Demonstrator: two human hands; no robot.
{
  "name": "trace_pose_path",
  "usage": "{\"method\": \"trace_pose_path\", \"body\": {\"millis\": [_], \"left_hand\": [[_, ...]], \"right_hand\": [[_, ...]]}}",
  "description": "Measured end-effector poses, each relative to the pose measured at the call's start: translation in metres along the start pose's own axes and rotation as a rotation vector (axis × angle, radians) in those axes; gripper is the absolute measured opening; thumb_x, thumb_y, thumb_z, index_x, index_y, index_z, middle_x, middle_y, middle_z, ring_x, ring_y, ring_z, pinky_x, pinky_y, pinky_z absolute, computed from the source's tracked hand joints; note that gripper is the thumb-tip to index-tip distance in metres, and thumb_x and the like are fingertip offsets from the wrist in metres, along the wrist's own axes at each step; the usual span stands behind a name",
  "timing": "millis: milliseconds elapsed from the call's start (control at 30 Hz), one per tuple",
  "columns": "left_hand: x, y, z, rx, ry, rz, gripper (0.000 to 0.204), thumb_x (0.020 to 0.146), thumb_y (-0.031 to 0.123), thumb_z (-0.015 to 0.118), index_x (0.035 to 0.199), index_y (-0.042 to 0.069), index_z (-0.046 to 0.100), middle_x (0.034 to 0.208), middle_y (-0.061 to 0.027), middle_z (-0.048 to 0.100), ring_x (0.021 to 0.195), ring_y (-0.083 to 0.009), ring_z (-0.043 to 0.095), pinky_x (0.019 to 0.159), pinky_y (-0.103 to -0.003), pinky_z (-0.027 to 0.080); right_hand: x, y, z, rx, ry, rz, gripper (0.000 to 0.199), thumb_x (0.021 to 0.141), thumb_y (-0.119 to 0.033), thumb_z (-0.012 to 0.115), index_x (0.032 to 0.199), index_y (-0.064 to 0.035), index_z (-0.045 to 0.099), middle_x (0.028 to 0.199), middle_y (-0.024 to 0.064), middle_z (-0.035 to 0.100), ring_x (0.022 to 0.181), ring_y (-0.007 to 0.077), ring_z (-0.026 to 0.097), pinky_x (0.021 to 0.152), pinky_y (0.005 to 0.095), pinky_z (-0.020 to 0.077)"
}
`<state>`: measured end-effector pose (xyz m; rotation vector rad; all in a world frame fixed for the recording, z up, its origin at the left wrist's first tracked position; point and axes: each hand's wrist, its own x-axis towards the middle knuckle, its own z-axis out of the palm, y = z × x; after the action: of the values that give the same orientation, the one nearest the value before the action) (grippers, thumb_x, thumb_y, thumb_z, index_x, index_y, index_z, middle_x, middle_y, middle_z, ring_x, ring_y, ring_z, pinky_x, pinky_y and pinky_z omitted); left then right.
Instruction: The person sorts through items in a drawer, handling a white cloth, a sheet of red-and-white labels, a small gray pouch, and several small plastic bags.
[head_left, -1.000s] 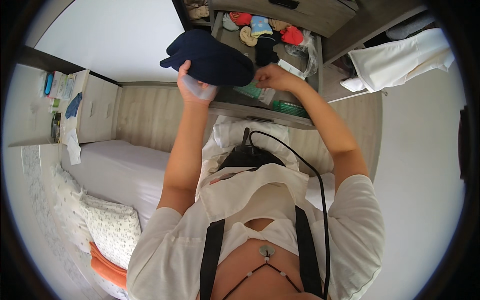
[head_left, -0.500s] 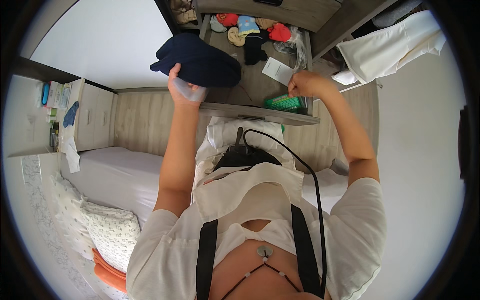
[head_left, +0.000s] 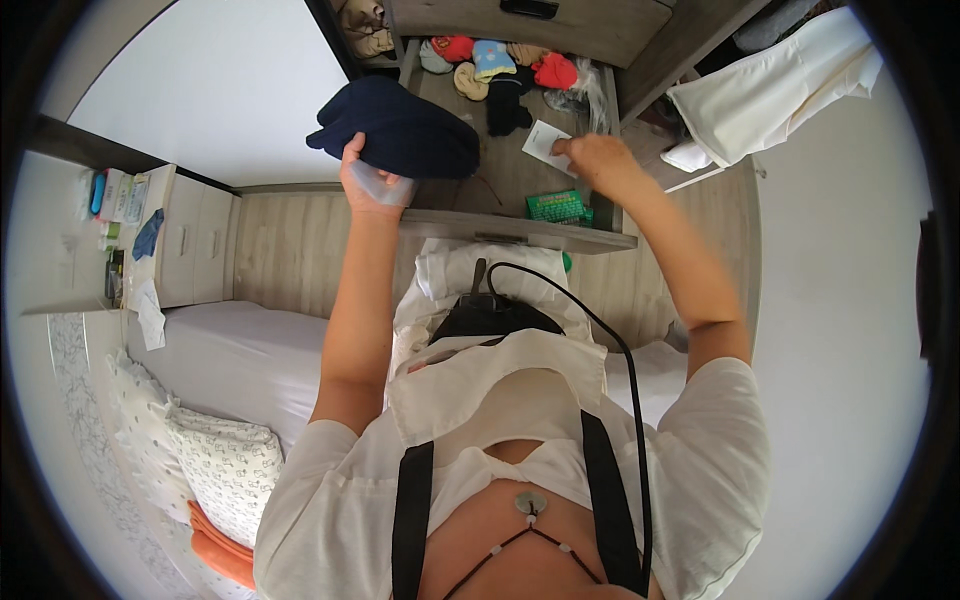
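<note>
My left hand (head_left: 372,178) is raised over an open wooden drawer (head_left: 505,225) and grips a folded dark navy garment (head_left: 400,125) together with a clear plastic wrapper. My right hand (head_left: 598,158) reaches into the drawer and holds a small white card (head_left: 545,140) by its edge. Inside the drawer lie several coloured rolled socks (head_left: 500,62), a black sock (head_left: 508,110) and a green patterned packet (head_left: 556,207).
A bed with a white sheet (head_left: 235,355) and patterned pillows (head_left: 215,465) lies at the left, an orange cushion (head_left: 222,550) below. A white bedside cabinet (head_left: 185,240) holds small items. White cloth (head_left: 775,90) hangs at the upper right. A black cable (head_left: 615,330) runs down my chest.
My right hand let go of the navy garment, moved right and took hold of the white card in the drawer. My left hand kept the garment, shifted slightly.
</note>
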<state>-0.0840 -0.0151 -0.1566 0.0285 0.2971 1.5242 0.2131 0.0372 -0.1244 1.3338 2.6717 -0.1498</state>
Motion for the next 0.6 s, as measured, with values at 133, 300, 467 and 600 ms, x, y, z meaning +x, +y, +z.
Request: {"method": "trace_pose_path", "body": {"millis": [133,300,467,600], "left_hand": [[0.005,-0.002,-0.002,0.01,0.009,-0.013,0.024,0.08,0.027,0.046,0.084,0.005,0.054,0.046,-0.0018,0.041,0.031,-0.014,0.03,0.034,-0.023,0.033],[0.001,0.0,0.0,-0.035,0.069,0.005,0.022,0.08,0.027,0.046,0.081,0.006,0.052,0.045,-0.0015,0.039,0.031,-0.0137,0.029,0.034,-0.022,0.031],[0.012,-0.004,-0.016,-0.005,0.214,0.031,0.02,0.08,0.028,0.049,0.084,0.008,0.051,0.056,-0.0031,0.044,0.037,-0.0134,0.034,0.037,-0.023,0.033],[0.025,-0.024,-0.01,0.075,0.468,0.064,0.019,0.081,0.03,0.05,0.088,0.012,0.05,0.081,-0.0051,0.053,0.057,-0.0131,0.046,0.048,-0.026,0.039]], "right_hand": [[0.007,0.003,0.043,0.401,-0.079,-0.019,0.026,0.072,-0.005,0.056,0.095,-0.0118,0.063,0.081,0.0105,0.063,0.078,0.0293,0.06,0.069,0.0366,0.0477],[0.005,0.011,0.052,0.302,-0.278,-0.001,0.023,0.071,-0.008,0.06,0.093,-0.0144,0.065,0.084,0.0113,0.064,0.082,0.0275,0.06,0.072,0.0364,0.0472],[-0.001,-0.011,-0.006,0.801,0.116,0.077,0.01,0.074,-0.005,0.063,0.083,-0.0013,0.061,0.071,0.0051,0.061,0.065,0.0126,0.056,0.061,0.0258,0.0451],[-0.004,-0.066,-0.051,1.08,0.339,-0.069,0.01,0.076,-0.009,0.063,0.083,-0.0027,0.06,0.069,0.0035,0.06,0.063,0.0083,0.054,0.059,0.0237,0.0439]]}}
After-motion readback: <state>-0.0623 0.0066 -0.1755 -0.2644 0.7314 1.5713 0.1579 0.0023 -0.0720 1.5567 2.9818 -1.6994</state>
